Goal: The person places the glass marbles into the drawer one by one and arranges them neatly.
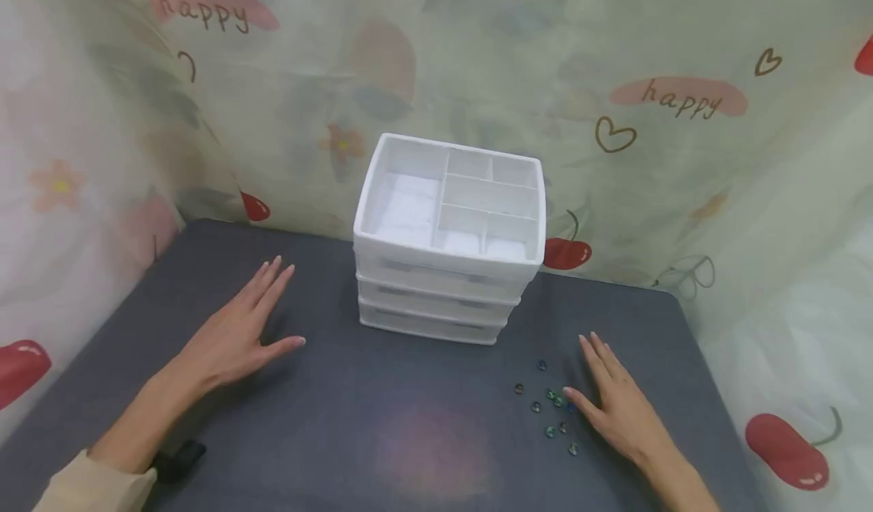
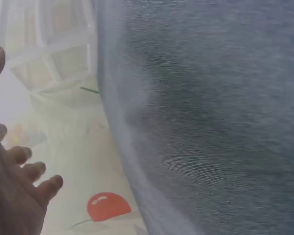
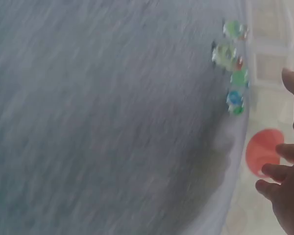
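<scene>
the white drawer unit is standing on the dark table, its top tray presenting six compartments, the contents of its drawers not being discernible, while small marbles are lying beside the right hand, which, like the left hand, is extending straight fingers, thumb spread apart.

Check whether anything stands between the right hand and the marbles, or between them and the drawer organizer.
Nothing visible blocks either path: the right hand is beside the glass marbles, and only dark tabletop shows between them and the white drawer organizer.
</scene>
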Tool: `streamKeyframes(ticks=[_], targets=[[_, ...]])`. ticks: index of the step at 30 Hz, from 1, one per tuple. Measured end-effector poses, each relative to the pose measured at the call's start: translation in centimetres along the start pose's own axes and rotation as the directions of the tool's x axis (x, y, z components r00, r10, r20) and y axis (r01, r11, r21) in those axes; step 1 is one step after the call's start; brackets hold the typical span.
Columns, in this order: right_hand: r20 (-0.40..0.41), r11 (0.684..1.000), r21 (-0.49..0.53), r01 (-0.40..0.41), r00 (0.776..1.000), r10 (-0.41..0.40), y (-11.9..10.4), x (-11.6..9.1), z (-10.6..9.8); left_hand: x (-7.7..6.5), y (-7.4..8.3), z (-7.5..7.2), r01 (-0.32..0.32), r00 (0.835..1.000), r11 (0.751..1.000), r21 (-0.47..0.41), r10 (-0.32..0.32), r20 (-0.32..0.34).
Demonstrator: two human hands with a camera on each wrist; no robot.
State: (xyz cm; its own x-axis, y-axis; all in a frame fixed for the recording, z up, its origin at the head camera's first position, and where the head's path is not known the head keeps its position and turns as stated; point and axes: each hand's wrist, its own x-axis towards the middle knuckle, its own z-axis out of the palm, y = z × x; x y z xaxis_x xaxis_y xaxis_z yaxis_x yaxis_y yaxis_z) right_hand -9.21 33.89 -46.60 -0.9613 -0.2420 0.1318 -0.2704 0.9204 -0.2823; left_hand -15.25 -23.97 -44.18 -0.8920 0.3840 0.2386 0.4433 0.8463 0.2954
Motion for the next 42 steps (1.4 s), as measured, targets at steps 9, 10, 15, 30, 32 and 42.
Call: streamKeyframes(ticks=[9,10,15,30,32,42], targets=[[-0.101,0.992,0.037,0.118,0.988,-0.114,-2.2,0.8,0.2,1.9,1.2,-0.9,-0.097,0.99,0.994,-0.05,0.091,-0.108],[-0.112,0.99,0.038,0.134,0.985,-0.129,-2.5,1.0,0.3,2.1,1.3,-1.1,-0.105,0.988,0.993,-0.055,0.098,-0.119],[-0.154,0.981,0.064,0.182,0.973,-0.17,-3.9,1.6,0.7,3.1,1.7,-1.4,-0.117,0.982,0.99,-0.074,0.104,-0.158],[-0.22,0.888,0.408,0.214,0.967,-0.131,-8.6,3.3,2.7,6.9,3.8,-3.2,-0.173,0.968,0.956,-0.236,0.121,-0.22],[-0.214,0.859,0.465,0.214,0.969,-0.125,-9.1,3.4,3.0,7.4,4.2,-3.5,-0.184,0.965,0.949,-0.257,0.125,-0.229],[-0.123,0.738,0.666,0.104,0.992,-0.029,-12.4,4.3,4.9,9.7,5.3,-4.5,-0.218,0.959,0.893,-0.394,0.12,-0.258]])
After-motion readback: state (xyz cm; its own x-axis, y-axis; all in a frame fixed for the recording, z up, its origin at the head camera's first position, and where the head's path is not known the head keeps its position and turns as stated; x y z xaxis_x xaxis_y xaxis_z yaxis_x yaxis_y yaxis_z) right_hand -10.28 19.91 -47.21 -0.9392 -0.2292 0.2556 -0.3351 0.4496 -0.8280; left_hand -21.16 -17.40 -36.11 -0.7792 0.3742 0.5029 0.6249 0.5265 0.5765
